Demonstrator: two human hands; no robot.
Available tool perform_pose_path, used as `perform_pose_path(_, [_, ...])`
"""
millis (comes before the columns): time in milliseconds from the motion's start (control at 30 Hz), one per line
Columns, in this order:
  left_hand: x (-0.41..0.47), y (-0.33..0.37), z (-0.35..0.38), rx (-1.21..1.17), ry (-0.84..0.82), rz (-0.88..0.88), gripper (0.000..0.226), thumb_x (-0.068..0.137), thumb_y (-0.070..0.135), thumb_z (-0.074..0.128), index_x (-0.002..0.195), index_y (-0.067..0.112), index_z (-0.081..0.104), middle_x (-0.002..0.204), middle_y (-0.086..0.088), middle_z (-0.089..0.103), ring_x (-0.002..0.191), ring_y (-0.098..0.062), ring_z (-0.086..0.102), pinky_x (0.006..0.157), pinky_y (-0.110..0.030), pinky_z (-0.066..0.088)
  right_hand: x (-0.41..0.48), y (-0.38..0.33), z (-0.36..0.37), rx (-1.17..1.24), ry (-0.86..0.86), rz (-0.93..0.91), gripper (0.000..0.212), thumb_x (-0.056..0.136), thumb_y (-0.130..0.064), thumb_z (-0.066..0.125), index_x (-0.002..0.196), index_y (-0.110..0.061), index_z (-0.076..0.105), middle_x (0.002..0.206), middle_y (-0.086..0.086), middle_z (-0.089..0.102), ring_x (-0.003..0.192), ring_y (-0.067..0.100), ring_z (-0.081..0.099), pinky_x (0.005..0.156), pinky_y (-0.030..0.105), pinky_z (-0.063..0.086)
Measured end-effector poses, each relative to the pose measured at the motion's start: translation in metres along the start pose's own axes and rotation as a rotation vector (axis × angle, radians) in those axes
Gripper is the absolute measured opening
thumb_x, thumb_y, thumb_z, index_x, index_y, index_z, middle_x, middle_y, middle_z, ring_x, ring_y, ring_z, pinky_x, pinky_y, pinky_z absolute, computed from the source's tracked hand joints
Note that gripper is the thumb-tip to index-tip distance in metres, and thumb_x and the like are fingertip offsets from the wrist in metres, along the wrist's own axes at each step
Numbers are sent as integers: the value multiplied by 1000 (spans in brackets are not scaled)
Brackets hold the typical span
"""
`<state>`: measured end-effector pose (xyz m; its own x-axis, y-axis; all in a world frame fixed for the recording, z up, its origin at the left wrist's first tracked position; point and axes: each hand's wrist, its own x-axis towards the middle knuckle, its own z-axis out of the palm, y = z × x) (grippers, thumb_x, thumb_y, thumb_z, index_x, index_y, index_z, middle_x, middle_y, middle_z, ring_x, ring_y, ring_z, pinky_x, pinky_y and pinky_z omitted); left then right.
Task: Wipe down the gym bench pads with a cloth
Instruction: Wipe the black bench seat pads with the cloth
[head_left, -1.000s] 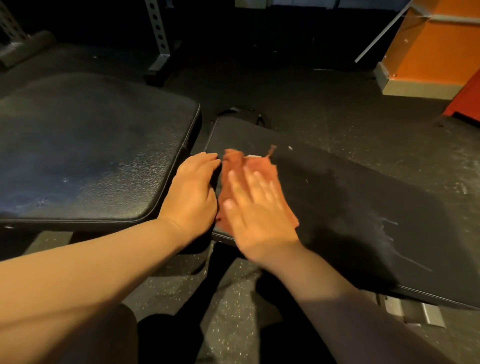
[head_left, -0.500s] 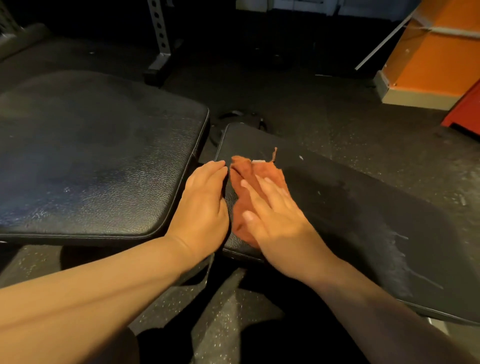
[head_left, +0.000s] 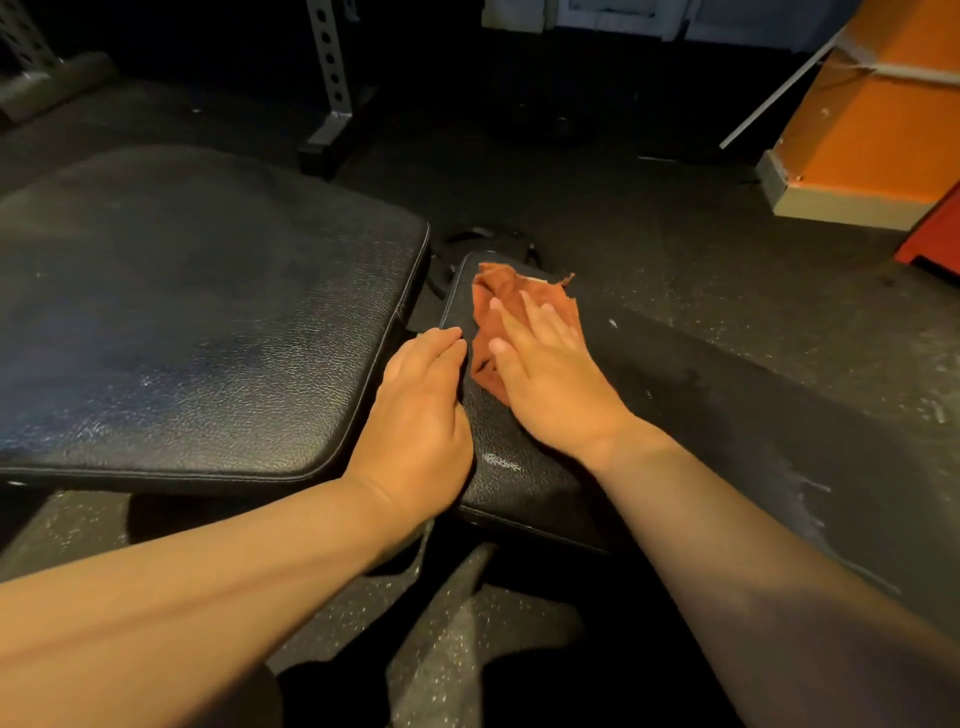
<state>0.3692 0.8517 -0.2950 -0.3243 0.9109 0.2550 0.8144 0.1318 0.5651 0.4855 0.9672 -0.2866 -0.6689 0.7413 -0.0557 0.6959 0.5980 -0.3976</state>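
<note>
Two black padded bench sections lie side by side with a narrow gap between them: the wide pad (head_left: 197, 322) on the left and the long pad (head_left: 727, 415) on the right. An orange cloth (head_left: 519, 296) lies at the long pad's far left corner. My right hand (head_left: 545, 379) presses flat on the cloth, fingers spread and pointing away from me. My left hand (head_left: 421, 415) rests at the gap, fingers together over the long pad's left edge, holding nothing loose. White smears mark the long pad near its front edge and far right.
A perforated steel rack upright (head_left: 330, 67) stands on the dark speckled rubber floor beyond the pads. An orange wall column (head_left: 872, 114) with a pale base rises at the far right, a red object (head_left: 935, 234) beside it. Bench frame parts show below the gap.
My right hand has pushed the cloth away from me along the long pad's left end, up to its far corner. My left hand has stayed at the gap.
</note>
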Motion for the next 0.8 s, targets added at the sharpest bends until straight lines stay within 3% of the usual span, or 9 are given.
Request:
perform_pose_path(100, [-1, 0, -2, -17, -23, 2, 58, 90, -4, 42, 147, 7, 44, 154, -4, 37, 146, -19, 25, 118, -17, 9, -11, -13, 8, 61, 17, -34, 53, 109, -36, 21, 160, -28, 8, 168, -2, -5, 154, 16, -10, 125, 40, -7])
perform_pose_path(233, [-1, 2, -1, -17, -25, -16, 58, 92, -5, 42, 148, 5, 41, 156, -3, 33, 147, -16, 20, 114, -9, 3, -39, 16, 5, 45, -36, -90, 51, 108, -45, 17, 158, -42, 7, 166, -15, -4, 152, 4, -13, 126, 36, -4])
perform_pose_path(400, [2, 3, -1, -18, -37, -8, 57, 91, -7, 42, 147, 2, 42, 156, -6, 33, 146, -17, 20, 112, -8, 2, 11, -5, -3, -11, 6, -15, 53, 110, -34, 24, 161, -25, 11, 169, 1, -3, 155, 23, -7, 124, 40, -8])
perform_pose_path(567, [7, 4, -8, -42, -73, -3, 57, 87, -9, 41, 142, 3, 47, 147, -7, 39, 138, -16, 26, 106, 2, 2, -51, 16, 3, 19, -63, -139, 52, 109, -41, 21, 159, -36, 9, 167, -11, -6, 152, 6, -15, 126, 37, -6])
perform_pose_path(633, [15, 1, -7, 11, -75, -7, 54, 87, -3, 39, 140, 1, 50, 146, -9, 42, 137, -23, 30, 112, -7, 7, -32, 21, -1, 20, -33, -96, 51, 109, -41, 21, 159, -39, 10, 167, -12, -3, 153, 8, -11, 125, 34, -9])
perform_pose_path(733, [30, -1, -7, 137, -77, -18, 63, 84, 21, 26, 136, -1, 55, 144, -14, 47, 132, -34, 39, 116, -33, 25, 4, 5, 0, -25, 21, -15, 52, 110, -35, 24, 160, -30, 10, 169, -2, -2, 155, 24, -6, 124, 40, -8])
perform_pose_path(800, [38, 3, -7, 182, -70, -5, 74, 80, 35, 16, 130, 1, 58, 140, -13, 50, 129, -35, 42, 112, -38, 29, -5, 1, 6, 1, 43, -53, 53, 110, -35, 25, 160, -29, 10, 168, -3, -2, 155, 21, -7, 124, 38, -7])
